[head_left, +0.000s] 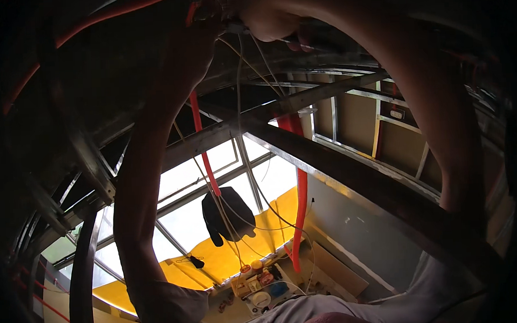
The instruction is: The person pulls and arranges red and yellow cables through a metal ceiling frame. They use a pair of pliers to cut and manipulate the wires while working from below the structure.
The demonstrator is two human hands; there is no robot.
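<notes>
Both my arms are raised toward the dark ceiling, where my hands meet at the top of the view. My left hand [189,53] is closed, its fingertips at a bunch of thin wires [240,62] that hang down from between the hands. Close beside it, my right hand [268,23] is curled, with its fingers bent round something too dark to make out. An orange-red conduit [206,169] hangs below my left hand, with light wires coming out of its lower end. Shadow hides the spot where the fingertips meet.
Metal ceiling profiles [332,156] cross just below my hands. Another red conduit [302,217] dangles near the grey wall. Far below lie a cluttered work surface [279,273] and yellow sheeting [185,272] under large windows. A dark jacket [229,214] hangs before the glass.
</notes>
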